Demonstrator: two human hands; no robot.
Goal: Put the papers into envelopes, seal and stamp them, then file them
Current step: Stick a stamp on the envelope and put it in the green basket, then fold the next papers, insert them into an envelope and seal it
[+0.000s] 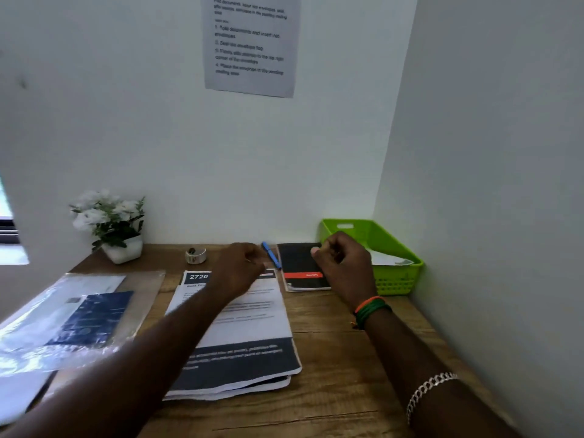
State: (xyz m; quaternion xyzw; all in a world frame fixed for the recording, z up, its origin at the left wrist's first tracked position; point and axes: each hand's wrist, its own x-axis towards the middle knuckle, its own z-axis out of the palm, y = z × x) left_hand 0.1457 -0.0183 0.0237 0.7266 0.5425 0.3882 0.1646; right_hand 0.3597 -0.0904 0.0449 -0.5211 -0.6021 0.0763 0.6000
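Above the papers (240,330) both hands hover: left hand (243,267) and right hand (344,263) (each grip curled, apparently empty).

Both arms reach forward, left hand (241,267) and right hand (343,263) loosely curled.
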